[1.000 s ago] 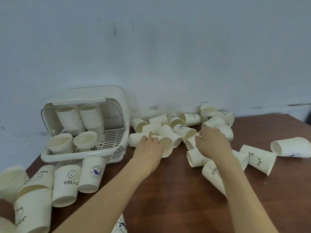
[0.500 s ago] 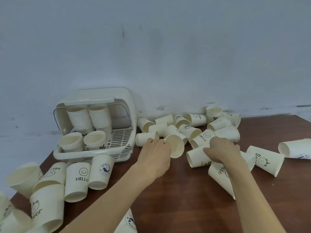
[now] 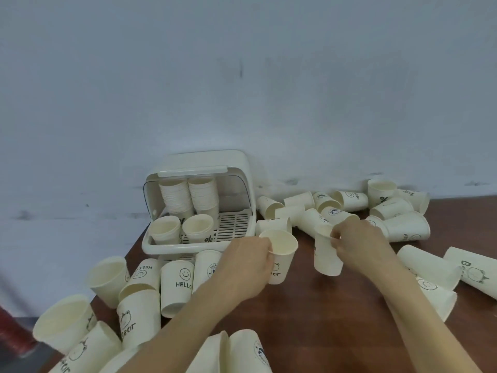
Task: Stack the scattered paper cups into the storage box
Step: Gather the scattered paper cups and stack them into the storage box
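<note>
Head view — left hand (image 3: pixel 243 267) gripping bear-print cup (image 3: pixel 279 254) upright, right hand (image 3: pixel 357 246) pinching plain cup (image 3: pixel 326 254) rim, storage box (image 3: pixel 199 208) behind.

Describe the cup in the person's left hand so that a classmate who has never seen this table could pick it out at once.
Start at the white storage box by the wall. Just right of its front corner, the left hand grips a cup upright, mouth open toward the camera. Unlike the cups lying around it, it stands upright in a hand and shows part of the word "Bear"; the cup in the right hand shows almost no print.
</note>
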Motion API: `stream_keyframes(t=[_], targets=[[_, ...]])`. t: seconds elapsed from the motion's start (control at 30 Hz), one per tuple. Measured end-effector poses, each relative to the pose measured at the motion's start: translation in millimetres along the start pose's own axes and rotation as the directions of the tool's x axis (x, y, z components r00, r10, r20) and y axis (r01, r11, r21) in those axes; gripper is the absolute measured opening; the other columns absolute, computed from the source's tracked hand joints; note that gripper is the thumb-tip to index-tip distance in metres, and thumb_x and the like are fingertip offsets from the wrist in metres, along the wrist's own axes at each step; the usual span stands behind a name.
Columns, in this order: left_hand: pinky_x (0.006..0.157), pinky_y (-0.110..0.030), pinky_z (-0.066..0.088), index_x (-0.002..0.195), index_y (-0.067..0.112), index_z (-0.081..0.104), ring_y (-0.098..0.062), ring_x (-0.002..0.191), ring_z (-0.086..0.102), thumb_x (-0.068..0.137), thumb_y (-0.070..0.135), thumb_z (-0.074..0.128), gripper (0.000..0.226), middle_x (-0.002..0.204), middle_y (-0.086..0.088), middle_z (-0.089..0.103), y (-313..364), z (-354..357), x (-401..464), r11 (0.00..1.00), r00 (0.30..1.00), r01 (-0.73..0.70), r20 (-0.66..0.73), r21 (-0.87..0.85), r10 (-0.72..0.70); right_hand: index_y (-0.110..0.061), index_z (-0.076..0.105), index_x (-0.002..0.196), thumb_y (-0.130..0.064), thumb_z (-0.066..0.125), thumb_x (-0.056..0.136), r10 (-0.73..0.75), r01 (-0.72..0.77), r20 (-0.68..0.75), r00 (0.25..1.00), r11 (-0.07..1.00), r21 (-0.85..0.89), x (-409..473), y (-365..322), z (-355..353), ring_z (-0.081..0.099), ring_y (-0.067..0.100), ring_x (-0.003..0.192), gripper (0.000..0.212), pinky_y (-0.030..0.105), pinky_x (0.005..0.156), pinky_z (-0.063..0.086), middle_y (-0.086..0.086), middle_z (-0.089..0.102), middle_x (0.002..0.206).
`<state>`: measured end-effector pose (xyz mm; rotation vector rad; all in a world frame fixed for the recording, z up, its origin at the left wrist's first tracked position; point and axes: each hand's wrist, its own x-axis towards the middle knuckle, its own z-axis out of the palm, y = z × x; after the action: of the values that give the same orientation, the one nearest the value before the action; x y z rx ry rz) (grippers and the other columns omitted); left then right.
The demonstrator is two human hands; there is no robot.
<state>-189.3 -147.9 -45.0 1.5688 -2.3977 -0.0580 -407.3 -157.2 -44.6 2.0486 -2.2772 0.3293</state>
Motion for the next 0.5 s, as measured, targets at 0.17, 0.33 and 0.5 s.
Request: stream_keyframes(t=[0.17, 0.33, 0.5], targets=[[0.082, -0.040, 0.050, 0.099, 0.018, 0.064, -0.022, 0.092, 0.060, 0.096, 0.029, 0.040, 0.027, 0.096, -0.002, 0.068, -20.2, -16.0, -13.2, 0.997, 0.999, 0.022, -0.034, -0.077, -0.025, -0.026, 0.069, 0.096, -0.027, 0.050, 0.092, -0.143, 0.140, -0.106, 0.984, 0.990, -0.037, -13.7, -34.9, 2.9, 0.048, 0.021, 0.086, 0.019, 0.031, 0.073, 0.038, -0.001, 0.050, 0.083], [0.077, -0.041, 0.050, 0.093, 0.019, 0.063, -0.019, 0.085, 0.059, 0.095, 0.030, 0.041, 0.025, 0.088, 0.001, 0.066, -43.0, -31.4, -25.1, 0.991, 0.995, 0.045, -0.086, -0.130, -0.057, -0.027, 0.069, 0.104, -0.032, 0.047, 0.096, -0.180, 0.190, -0.182, 0.967, 0.981, 0.039, -28.3, -61.4, 2.4, 0.050, 0.021, 0.093, 0.024, 0.029, 0.073, 0.031, -0.001, 0.059, 0.092], [0.068, -0.039, 0.051, 0.084, 0.019, 0.061, -0.015, 0.070, 0.058, 0.096, 0.032, 0.042, 0.026, 0.072, 0.004, 0.062, -66.0, -43.7, -33.6, 0.979, 0.988, 0.085, -0.109, -0.184, -0.106, -0.031, 0.065, 0.110, -0.036, 0.041, 0.099, -0.185, 0.201, -0.187, 0.965, 0.977, 0.069, -37.7, -80.5, -15.8, 0.049, 0.016, 0.098, 0.027, 0.025, 0.067, 0.024, -0.006, 0.058, 0.097]])
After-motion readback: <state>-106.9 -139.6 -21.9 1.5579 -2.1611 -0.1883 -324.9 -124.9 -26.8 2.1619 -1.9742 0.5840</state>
